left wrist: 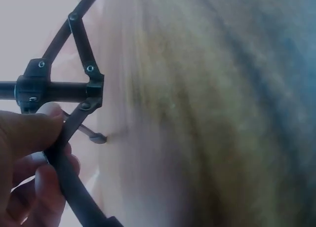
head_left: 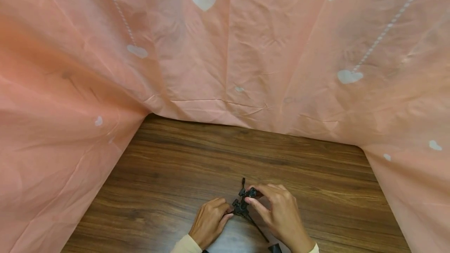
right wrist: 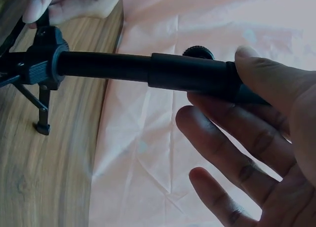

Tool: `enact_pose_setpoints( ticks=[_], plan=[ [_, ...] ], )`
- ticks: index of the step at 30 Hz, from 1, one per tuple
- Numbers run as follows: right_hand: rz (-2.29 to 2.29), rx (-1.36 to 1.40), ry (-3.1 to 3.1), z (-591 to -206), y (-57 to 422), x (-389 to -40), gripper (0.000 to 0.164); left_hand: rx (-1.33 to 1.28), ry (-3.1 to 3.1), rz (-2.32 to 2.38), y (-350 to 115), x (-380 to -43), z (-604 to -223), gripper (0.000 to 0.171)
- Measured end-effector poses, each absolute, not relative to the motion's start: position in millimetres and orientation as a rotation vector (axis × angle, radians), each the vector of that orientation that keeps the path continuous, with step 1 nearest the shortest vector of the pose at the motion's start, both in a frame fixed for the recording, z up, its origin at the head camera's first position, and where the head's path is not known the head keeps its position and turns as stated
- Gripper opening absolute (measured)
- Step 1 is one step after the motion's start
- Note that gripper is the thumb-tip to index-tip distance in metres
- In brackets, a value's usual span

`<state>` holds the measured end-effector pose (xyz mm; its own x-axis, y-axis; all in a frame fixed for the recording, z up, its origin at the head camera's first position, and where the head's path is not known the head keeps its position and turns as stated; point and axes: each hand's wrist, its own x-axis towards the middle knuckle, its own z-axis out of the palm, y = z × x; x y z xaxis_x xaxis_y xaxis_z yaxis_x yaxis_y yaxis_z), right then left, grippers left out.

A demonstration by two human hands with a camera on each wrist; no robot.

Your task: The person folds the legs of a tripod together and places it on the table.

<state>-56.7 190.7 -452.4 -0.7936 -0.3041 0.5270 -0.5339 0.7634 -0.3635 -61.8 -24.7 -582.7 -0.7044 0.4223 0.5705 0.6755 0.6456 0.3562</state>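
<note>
A small black tripod [head_left: 241, 207] stands low over the wooden table between the two hands, its legs spread. My left hand [head_left: 211, 218] pinches one leg between thumb and fingers, close to the hinged braces [left wrist: 89, 47] that show in the left wrist view. With thumb and fingertips, my right hand [head_left: 281, 212] holds the upper end of the centre column [right wrist: 187, 74], while its other fingers stay extended. A ridged knob [right wrist: 199, 52] sticks out from the column beside the thumb. Another leg reaches toward the front edge of the head view and ends in a thick black foot [head_left: 275, 248].
The brown wood-grain table [head_left: 211, 147] lies under both hands. Pink fabric printed with white hearts [head_left: 225, 57] hangs along the back and both sides of the table, forming an enclosure.
</note>
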Motion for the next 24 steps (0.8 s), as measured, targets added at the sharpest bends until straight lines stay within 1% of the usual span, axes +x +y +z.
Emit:
enact_pose_setpoints(
  ticks=[9,20,24],
  plan=[
    [0.672,0.655,-2.515,-451.4,186.9,-59.1,0.03,-0.778,-2.337,-0.96,-17.9,-63.0,-583.2,0.018],
    [0.652,0.626,-2.551,-449.0,184.6,-57.7,0.031,-0.75,-2.248,-1.039,-16.7,-60.1,-584.4,0.012],
    [0.649,0.622,-2.55,-448.5,184.3,-58.3,0.032,-0.709,-2.27,-0.964,-16.4,-59.7,-580.3,0.015]
  ],
)
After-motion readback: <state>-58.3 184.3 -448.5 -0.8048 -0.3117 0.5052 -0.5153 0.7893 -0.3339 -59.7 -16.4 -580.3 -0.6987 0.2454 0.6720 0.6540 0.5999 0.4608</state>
